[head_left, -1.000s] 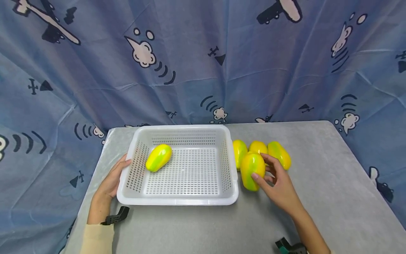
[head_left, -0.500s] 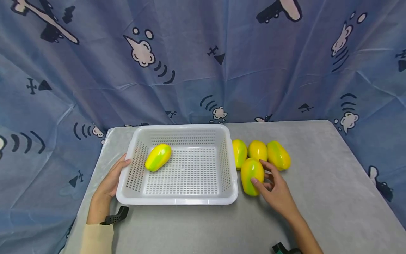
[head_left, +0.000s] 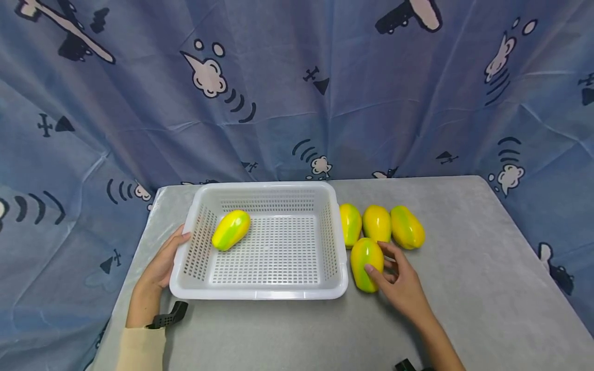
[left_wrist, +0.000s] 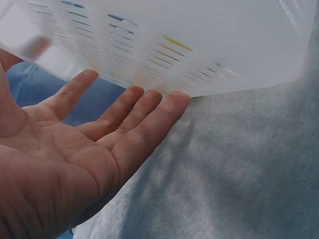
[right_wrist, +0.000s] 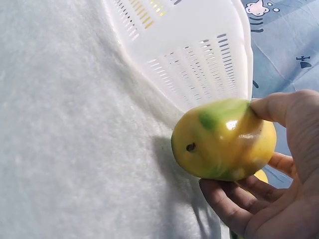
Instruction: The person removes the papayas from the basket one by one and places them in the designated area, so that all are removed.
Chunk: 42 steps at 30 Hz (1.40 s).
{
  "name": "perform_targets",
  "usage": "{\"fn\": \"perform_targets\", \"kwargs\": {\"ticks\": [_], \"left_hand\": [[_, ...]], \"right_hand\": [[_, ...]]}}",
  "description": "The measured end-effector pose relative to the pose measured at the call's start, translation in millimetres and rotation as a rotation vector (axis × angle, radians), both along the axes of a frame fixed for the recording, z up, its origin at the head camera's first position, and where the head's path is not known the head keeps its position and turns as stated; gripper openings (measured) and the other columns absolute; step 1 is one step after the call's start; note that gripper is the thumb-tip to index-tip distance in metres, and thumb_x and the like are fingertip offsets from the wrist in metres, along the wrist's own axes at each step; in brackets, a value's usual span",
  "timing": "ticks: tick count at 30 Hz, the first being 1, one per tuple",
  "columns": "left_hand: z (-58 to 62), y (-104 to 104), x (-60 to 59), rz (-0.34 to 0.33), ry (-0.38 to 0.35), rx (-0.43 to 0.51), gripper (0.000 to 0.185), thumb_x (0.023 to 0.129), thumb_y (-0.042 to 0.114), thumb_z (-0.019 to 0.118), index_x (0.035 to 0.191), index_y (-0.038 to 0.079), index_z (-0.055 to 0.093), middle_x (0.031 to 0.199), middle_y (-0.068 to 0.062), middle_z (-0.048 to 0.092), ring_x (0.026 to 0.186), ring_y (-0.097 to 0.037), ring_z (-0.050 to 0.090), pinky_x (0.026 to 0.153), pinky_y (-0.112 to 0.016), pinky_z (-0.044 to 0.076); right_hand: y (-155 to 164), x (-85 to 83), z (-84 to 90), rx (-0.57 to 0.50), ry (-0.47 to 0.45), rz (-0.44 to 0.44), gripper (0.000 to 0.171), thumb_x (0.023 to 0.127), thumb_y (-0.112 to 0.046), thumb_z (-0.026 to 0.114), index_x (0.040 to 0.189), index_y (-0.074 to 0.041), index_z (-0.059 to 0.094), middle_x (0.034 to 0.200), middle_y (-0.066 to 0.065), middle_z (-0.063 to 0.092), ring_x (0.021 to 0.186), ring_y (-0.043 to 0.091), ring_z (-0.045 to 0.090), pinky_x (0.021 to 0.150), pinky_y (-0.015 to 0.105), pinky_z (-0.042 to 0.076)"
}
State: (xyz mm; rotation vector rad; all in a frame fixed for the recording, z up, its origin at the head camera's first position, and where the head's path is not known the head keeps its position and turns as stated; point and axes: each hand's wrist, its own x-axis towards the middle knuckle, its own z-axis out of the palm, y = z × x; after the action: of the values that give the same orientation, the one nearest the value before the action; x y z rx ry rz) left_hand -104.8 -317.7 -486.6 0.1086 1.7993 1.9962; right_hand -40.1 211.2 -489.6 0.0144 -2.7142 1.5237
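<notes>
A yellow-green mango [head_left: 366,262] lies on the grey table [head_left: 464,288] just right of the white perforated basket [head_left: 260,294]. My right hand [head_left: 394,275] grips it; in the right wrist view the thumb [right_wrist: 279,107] is on top of the mango [right_wrist: 224,139] and the fingers [right_wrist: 224,199] are curled under it. Another mango [head_left: 231,230] lies in the basket's back left corner. My left hand [head_left: 162,263] rests flat against the basket's left wall [left_wrist: 174,45], its fingers [left_wrist: 144,107] straight.
Three more mangoes [head_left: 377,222] lie in a row on the table behind the gripped one, beside the basket's right wall. A blue patterned cloth [head_left: 297,93] hangs behind and around the table. The table's right half shows bare grey surface.
My right hand has drawn the gripped mango toward the table's front, away from the row of three. The left hand and the basket have stayed put.
</notes>
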Motion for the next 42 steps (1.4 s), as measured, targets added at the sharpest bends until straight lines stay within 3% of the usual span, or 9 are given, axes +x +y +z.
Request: {"fn": "perform_targets", "kwargs": {"ticks": [4, 10, 12, 24, 42], "left_hand": [[-0.3, -0.5, -1.1, -0.003, 0.003, 0.001, 0.069, 0.116, 0.039, 0.028, 0.171, 0.020, -0.009, 0.170, -0.037, 0.008, 0.130, -0.023, 0.056, 0.097, -0.045, 0.054], [-0.9, -0.3, -0.7, 0.010, 0.000, -0.008, 0.069, 0.115, 0.039, 0.028, 0.171, 0.020, -0.008, 0.170, -0.037, 0.009, 0.130, -0.025, 0.056, 0.097, -0.047, 0.054], [-1.0, -0.2, -0.3, 0.014, -0.002, -0.009, 0.069, 0.115, 0.039, 0.029, 0.171, 0.020, -0.007, 0.170, -0.037, 0.010, 0.130, -0.026, 0.056, 0.097, -0.048, 0.055], [-1.7, 0.0, 0.7, 0.009, -0.004, -0.006, 0.070, 0.115, 0.040, 0.028, 0.171, 0.019, -0.008, 0.169, -0.038, 0.011, 0.128, -0.022, 0.058, 0.097, -0.047, 0.054], [1.4, 0.4, -0.2, 0.024, -0.008, -0.022, 0.069, 0.115, 0.040, 0.028, 0.171, 0.020, -0.007, 0.170, -0.036, 0.012, 0.128, -0.022, 0.058, 0.097, -0.044, 0.055]], "right_hand": [[-0.5, 1.6, -2.0, 0.008, -0.020, -0.013, 0.064, 0.102, -0.025, 0.073, 0.157, -0.009, 0.044, 0.157, 0.017, 0.052, 0.114, -0.012, 0.057, 0.085, 0.015, 0.055], [-1.8, 0.5, -2.8, 0.023, -0.053, -0.019, 0.065, 0.103, -0.030, 0.072, 0.157, -0.009, 0.044, 0.157, 0.018, 0.051, 0.127, 0.034, 0.065, 0.085, 0.014, 0.054], [-1.9, 0.0, -3.3, 0.027, -0.062, -0.021, 0.065, 0.103, -0.031, 0.071, 0.157, -0.009, 0.044, 0.158, 0.019, 0.051, 0.130, 0.040, 0.063, 0.085, 0.014, 0.054], [-2.5, -1.4, -4.8, 0.052, -0.098, -0.048, 0.067, 0.103, -0.036, 0.070, 0.159, -0.010, 0.042, 0.158, 0.019, 0.051, 0.130, 0.039, 0.062, 0.085, 0.015, 0.052], [-3.8, 1.2, -4.1, 0.066, -0.066, -0.057, 0.065, 0.104, -0.034, 0.069, 0.158, -0.008, 0.043, 0.156, 0.021, 0.053, 0.129, 0.041, 0.063, 0.084, 0.018, 0.053]]}}
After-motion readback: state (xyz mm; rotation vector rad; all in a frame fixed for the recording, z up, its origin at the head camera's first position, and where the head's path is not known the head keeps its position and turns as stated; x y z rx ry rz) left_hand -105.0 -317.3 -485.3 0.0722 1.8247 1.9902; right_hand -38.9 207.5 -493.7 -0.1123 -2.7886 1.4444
